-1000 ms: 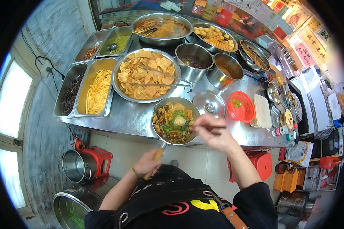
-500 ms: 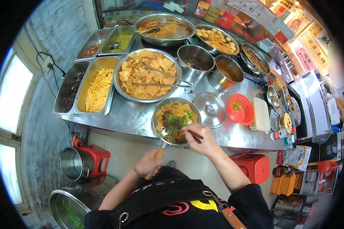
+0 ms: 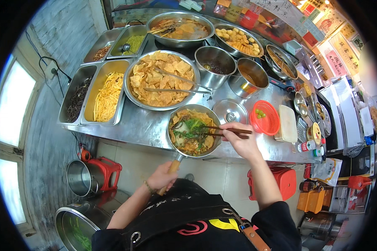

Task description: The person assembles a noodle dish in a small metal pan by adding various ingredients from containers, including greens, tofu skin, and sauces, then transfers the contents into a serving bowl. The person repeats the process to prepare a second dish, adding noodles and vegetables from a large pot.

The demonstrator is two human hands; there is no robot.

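My left hand (image 3: 162, 177) is wrapped round the wooden handle of a small metal saucepan (image 3: 216, 144) at the front edge of the steel counter. Inside the pan lie green leafy vegetables (image 3: 193, 128), yellowish crisp pieces and a brownish mix. My right hand (image 3: 241, 140) grips a pair of dark wooden chopsticks (image 3: 234, 130), held nearly level from the right. Their tips reach into the greens. Just behind the pan, a large bowl of fried crisp sheets (image 3: 161, 79) holds metal tongs (image 3: 180, 90). A round metal lid (image 3: 231, 118) lies right of the pan.
Steel trays of yellow shreds (image 3: 107, 98) and dark strips (image 3: 78, 98) stand at the left. Two deep pots (image 3: 215, 67) and a large broth pan (image 3: 180, 29) are behind. At the right are a red basket (image 3: 264, 125) and a white-lidded box (image 3: 287, 123). Below is a red stool (image 3: 280, 182).
My right hand has moved right and slightly up, and the chopsticks have swung from steep to nearly level. The greens in the pan have shifted. My left hand stays on the handle.
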